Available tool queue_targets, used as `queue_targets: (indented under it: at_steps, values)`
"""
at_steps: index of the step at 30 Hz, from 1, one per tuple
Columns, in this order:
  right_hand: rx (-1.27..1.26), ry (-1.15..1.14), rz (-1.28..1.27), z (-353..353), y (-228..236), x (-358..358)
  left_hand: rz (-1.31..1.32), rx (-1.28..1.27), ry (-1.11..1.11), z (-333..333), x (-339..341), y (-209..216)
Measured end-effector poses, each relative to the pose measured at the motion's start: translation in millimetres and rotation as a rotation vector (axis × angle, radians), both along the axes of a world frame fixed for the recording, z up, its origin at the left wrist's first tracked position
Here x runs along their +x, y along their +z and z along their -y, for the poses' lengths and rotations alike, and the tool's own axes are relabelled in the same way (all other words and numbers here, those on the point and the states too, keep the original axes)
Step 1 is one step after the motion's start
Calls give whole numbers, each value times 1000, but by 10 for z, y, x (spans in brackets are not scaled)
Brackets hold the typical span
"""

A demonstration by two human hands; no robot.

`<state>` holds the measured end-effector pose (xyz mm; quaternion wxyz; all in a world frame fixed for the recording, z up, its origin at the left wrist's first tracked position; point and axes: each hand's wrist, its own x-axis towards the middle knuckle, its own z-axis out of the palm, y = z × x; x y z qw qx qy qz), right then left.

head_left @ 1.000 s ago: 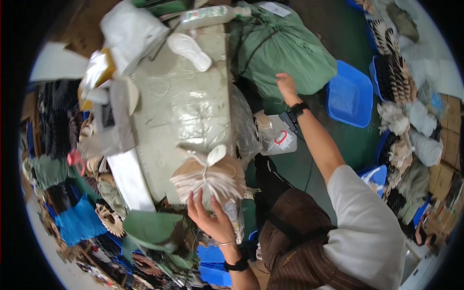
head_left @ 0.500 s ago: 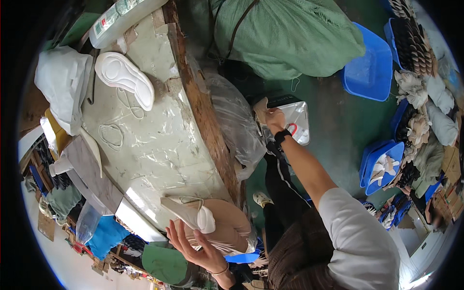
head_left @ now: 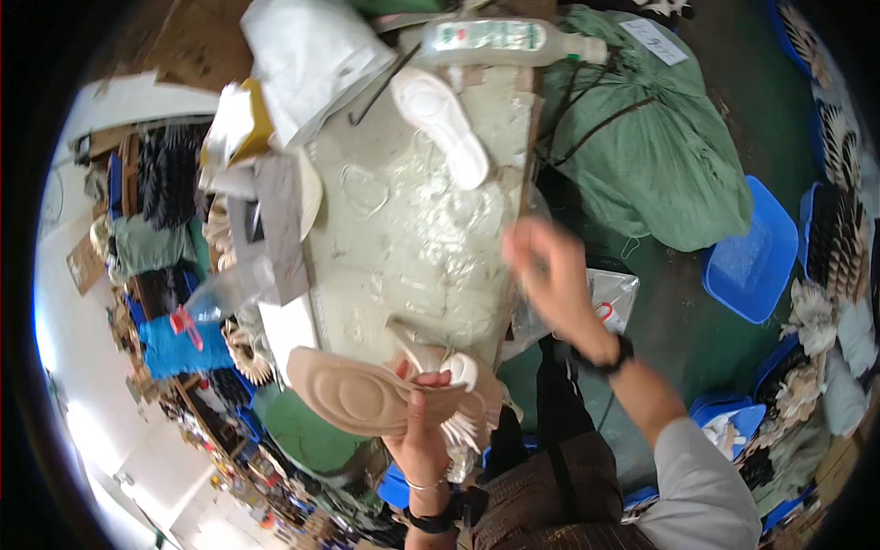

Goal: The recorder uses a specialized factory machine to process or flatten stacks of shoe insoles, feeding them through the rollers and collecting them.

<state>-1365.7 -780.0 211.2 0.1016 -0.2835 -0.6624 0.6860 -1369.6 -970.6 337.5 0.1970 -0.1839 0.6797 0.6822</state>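
Note:
My left hand (head_left: 420, 445) grips a beige insole (head_left: 348, 392) with a padded, ringed heel, thumb on top and fingertips showing at its edge. Just beyond that hand, at the table's near end, lies a stack of beige insoles (head_left: 481, 403). A white padded piece (head_left: 458, 369) rests by the stack, partly hidden by the held insole. Over the table's right edge is my right hand (head_left: 555, 275), smeared by motion; whether it holds anything is unclear. A white insole (head_left: 445, 124) lies farther up the table, near a loop of thin cord (head_left: 365, 191).
A clear bottle (head_left: 486, 41) lies across the table's far end, by a white bag (head_left: 312, 69). A grey box (head_left: 280, 229) stands along the left edge. Right of the table are a green sack (head_left: 651, 156), a silvery tin (head_left: 616, 298) and a blue tub (head_left: 756, 252).
My left hand, earlier open and raised over the stack, now holds a beige insole. My right hand has come from the tin, where it held a beige piece, toward the table. The view has swung left.

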Motion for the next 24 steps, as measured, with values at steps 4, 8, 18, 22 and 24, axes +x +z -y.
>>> queue_targets:
  at_steps: [4,8,18,22,24]
  values:
    - [1028,-48,180,-289,-356,-1185,39,-61,34,499,111,184]
    - [857,-145,229,-145,-492,-1532,39,-97,142,940,318,313]
    - [206,932,-314,1750,1492,486,75,239,323,1126,472,306]
    - [-7,727,-169,1521,1133,414,56,163,400,1436,645,289]
    - [352,618,102,1459,763,145,27,112,367,1589,763,275]
